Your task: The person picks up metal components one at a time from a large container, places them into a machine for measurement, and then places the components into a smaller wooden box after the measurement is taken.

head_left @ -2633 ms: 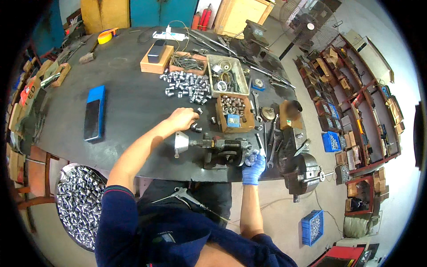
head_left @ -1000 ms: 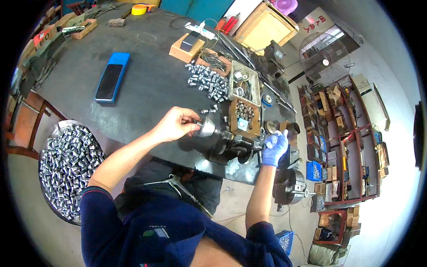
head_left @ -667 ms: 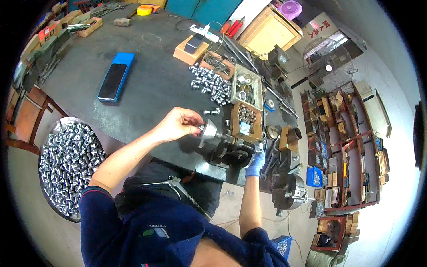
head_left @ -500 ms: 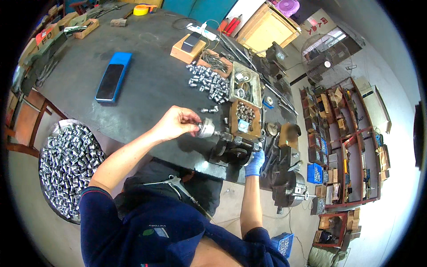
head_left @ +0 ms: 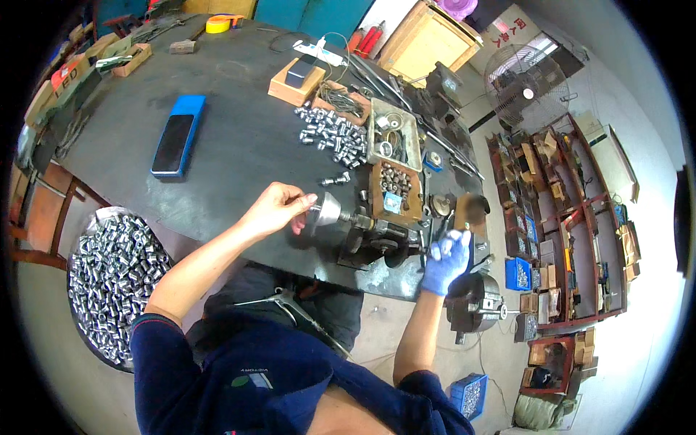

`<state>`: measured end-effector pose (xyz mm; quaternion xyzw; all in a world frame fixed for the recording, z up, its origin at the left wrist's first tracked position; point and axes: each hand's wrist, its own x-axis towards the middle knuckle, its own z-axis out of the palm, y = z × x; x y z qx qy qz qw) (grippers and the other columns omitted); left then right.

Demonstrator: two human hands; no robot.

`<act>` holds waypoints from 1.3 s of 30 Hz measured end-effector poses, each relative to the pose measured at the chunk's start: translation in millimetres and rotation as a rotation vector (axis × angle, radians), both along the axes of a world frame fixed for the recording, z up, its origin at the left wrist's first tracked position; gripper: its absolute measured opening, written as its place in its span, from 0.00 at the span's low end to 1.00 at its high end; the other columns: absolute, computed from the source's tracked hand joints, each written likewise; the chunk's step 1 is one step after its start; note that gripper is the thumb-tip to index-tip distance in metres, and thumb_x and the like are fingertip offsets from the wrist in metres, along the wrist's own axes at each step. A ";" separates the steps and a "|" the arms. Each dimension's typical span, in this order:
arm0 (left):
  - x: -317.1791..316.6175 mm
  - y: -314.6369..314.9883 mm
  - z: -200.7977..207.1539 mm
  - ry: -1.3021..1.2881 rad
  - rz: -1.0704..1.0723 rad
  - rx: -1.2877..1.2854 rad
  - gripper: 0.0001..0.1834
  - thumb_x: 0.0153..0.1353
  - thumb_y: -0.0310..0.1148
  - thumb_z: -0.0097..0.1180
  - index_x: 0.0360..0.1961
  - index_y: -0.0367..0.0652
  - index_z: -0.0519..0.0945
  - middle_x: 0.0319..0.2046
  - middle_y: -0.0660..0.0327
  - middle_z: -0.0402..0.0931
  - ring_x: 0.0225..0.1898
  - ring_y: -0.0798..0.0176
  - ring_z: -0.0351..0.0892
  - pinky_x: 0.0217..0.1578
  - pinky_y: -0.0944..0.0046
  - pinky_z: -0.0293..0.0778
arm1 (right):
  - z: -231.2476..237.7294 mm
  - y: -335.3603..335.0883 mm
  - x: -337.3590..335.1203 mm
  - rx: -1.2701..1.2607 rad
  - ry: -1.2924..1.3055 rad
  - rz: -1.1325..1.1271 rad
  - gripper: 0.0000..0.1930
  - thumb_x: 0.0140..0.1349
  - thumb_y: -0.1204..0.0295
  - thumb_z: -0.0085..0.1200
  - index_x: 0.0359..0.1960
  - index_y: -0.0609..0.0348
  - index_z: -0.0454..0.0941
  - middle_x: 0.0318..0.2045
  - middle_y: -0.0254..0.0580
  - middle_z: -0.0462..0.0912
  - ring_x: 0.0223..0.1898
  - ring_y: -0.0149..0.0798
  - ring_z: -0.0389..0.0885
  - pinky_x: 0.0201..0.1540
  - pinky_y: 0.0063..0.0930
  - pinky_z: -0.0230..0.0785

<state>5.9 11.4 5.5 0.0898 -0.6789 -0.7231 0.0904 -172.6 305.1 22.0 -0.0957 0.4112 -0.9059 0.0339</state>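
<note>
At the table's front edge stands a dark bench fixture (head_left: 384, 243) with a round wheel and a silver cone-shaped head (head_left: 328, 210) facing left. My left hand (head_left: 279, 209), bare, is closed in a pinch at the mouth of that head. A small metal part shows between thumb and fingers, mostly hidden by them. My right hand (head_left: 447, 262) wears a blue glove and is right of the fixture, apart from its wheel. Its fingers are curled; whatever they hold, if anything, is hidden. Loose metal fittings (head_left: 337, 180) lie just beyond the head.
A heap of shiny fittings (head_left: 341, 138) lies farther back, beside a wooden box of small parts (head_left: 397, 210) and a grey tray (head_left: 373, 148). A full basin of fittings (head_left: 116, 283) is at left. A blue-cased device (head_left: 177, 138) lies on the table; a vise (head_left: 475, 304) stands right.
My right hand has moved right, away from the fixture's end. My left hand has shifted slightly left and stays at the cone-shaped head, whose mouth shows more.
</note>
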 end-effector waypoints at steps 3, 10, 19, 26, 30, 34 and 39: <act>-0.5 -1.7 -2.4 -0.012 0.007 0.037 0.22 0.61 0.42 0.50 0.21 0.31 0.74 0.15 0.58 0.72 0.17 0.68 0.73 0.18 0.70 0.71 | -26.4 21.1 29.4 0.112 0.016 0.002 0.18 0.61 0.56 0.46 0.23 0.57 0.71 0.09 0.26 0.60 0.08 0.20 0.54 0.07 0.15 0.46; -4.9 -4.3 6.0 -0.006 -0.034 0.067 0.19 0.59 0.41 0.52 0.24 0.32 0.74 0.16 0.57 0.73 0.18 0.67 0.75 0.21 0.69 0.72 | -108.7 -9.2 -38.6 0.267 -0.267 -0.137 0.10 0.60 0.62 0.50 0.26 0.54 0.74 0.22 0.25 0.74 0.20 0.25 0.69 0.22 0.17 0.62; 119.1 -69.5 -17.0 -0.087 0.327 -0.092 0.11 0.53 0.26 0.57 0.32 0.27 0.74 0.25 0.54 0.76 0.25 0.67 0.76 0.25 0.69 0.73 | -27.7 -9.7 -50.0 0.124 0.063 0.028 0.13 0.65 0.63 0.38 0.24 0.53 0.67 0.11 0.24 0.58 0.08 0.21 0.54 0.09 0.17 0.49; 329.6 -111.2 -41.7 -0.844 0.889 -1.020 0.11 0.44 0.29 0.56 0.30 0.36 0.76 0.25 0.49 0.76 0.25 0.51 0.76 0.28 0.58 0.72 | -37.9 35.4 32.3 0.003 0.087 0.072 0.19 0.65 0.58 0.40 0.26 0.60 0.72 0.08 0.28 0.60 0.08 0.22 0.53 0.08 0.16 0.46; 360.1 -109.5 -36.7 -1.062 1.010 -1.309 0.15 0.44 0.31 0.57 0.35 0.40 0.74 0.31 0.49 0.75 0.36 0.47 0.74 0.36 0.52 0.69 | -93.3 40.3 21.1 0.109 -0.248 -0.066 0.16 0.64 0.60 0.41 0.22 0.55 0.69 0.08 0.26 0.59 0.08 0.23 0.55 0.07 0.16 0.46; 277.9 -116.3 -18.1 -0.634 0.919 -1.224 0.14 0.47 0.29 0.57 0.37 0.37 0.74 0.32 0.47 0.76 0.36 0.45 0.75 0.35 0.54 0.70 | -93.4 -6.8 8.4 0.237 -0.289 -0.142 0.12 0.63 0.61 0.43 0.25 0.51 0.71 0.12 0.23 0.67 0.11 0.19 0.61 0.12 0.12 0.51; 89.8 -77.2 -16.3 -0.218 0.365 -0.963 0.12 0.48 0.31 0.55 0.34 0.36 0.77 0.33 0.50 0.76 0.38 0.49 0.76 0.39 0.55 0.71 | -99.1 -1.7 -4.6 0.014 -0.282 0.068 0.12 0.61 0.60 0.47 0.24 0.52 0.69 0.12 0.24 0.64 0.11 0.21 0.61 0.11 0.14 0.51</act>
